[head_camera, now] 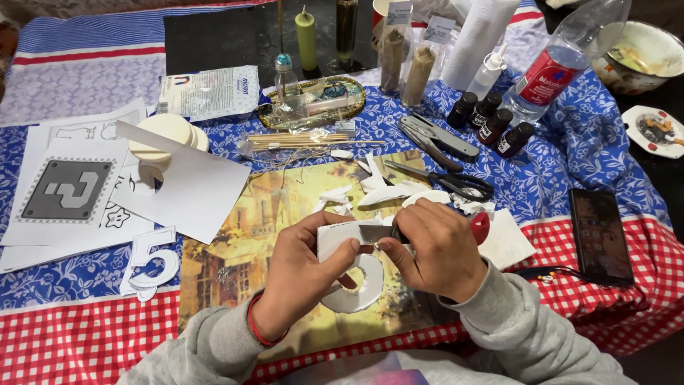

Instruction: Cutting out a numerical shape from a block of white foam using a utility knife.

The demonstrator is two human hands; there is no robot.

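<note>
Single head-worn view, looked steeply down from above the person's own forearms, facing forward across the table; close in, fingers sat at lower centre of frame, table's far edge ran beyond them at top; no second view to overlap

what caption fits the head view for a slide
Left hand steadies a white cut-out shape while the right hand works a red-handled craft knife on it.

We note black-handled scissors on the floral cloth, four dark small bottles behind them, a black phone right, a green candle, a cut-out numeral five left.
</note>
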